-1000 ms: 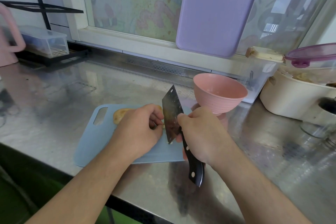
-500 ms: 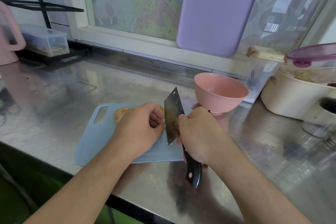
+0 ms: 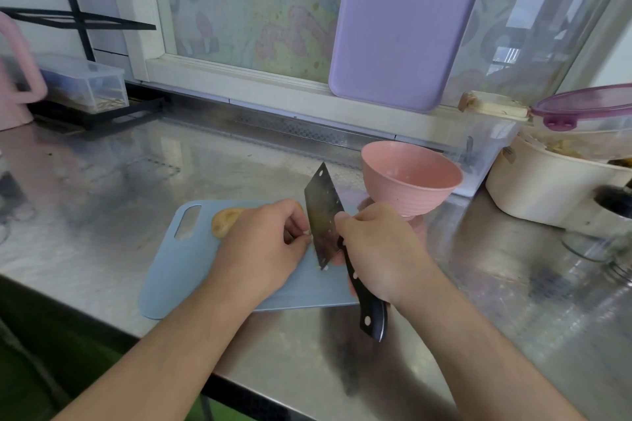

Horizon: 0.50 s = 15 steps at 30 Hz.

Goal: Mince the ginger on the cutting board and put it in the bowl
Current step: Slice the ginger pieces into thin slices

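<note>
A tan, knobby piece of ginger point(image 3: 224, 221) lies on the pale blue cutting board point(image 3: 178, 270), near the board's handle slot, most of it covered by the left hand point(image 3: 263, 249). That hand rests knuckles-up, fingers curled down onto the ginger beside the blade. The right hand point(image 3: 379, 249) wraps around the black handle of a cleaver point(image 3: 323, 222), blade angled with its heel down on the board. A pink bowl point(image 3: 410, 178) stands just beyond the board's far right corner. Any cut pieces under the fingers cannot be made out.
</note>
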### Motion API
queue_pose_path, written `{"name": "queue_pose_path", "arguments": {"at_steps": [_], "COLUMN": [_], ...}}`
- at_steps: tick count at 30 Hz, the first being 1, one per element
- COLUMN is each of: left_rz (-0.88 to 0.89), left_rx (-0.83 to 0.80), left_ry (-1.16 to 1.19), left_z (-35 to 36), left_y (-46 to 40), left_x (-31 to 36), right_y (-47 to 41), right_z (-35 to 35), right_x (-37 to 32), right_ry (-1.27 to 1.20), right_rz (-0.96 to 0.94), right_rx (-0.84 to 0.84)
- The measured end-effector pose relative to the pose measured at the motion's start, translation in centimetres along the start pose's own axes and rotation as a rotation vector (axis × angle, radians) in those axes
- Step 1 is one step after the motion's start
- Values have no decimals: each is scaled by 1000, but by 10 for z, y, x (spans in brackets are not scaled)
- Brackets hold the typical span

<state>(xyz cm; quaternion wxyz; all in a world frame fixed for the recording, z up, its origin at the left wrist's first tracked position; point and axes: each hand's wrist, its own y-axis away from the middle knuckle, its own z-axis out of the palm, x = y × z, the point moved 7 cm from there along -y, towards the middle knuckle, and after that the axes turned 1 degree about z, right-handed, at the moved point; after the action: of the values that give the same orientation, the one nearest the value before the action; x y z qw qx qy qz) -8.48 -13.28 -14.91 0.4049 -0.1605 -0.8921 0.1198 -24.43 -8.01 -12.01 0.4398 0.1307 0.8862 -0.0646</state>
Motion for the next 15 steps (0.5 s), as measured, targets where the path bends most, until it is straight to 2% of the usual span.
{"name": "queue_pose_path", "arguments": {"at_steps": [11,15], "left_rz": [131,145], "left_rx": [-3,22], "left_ry": [-132,-98], "left_z": [2,-1], "left_y": [-1,0], "left_x": [6,6], "right_y": [-2,-5], "right_z": [-13,-13], "right_x": [-3,-2], "right_ry": [-114,-120], "right_rz": [-28,-60], "right_rx": [41,52]}}
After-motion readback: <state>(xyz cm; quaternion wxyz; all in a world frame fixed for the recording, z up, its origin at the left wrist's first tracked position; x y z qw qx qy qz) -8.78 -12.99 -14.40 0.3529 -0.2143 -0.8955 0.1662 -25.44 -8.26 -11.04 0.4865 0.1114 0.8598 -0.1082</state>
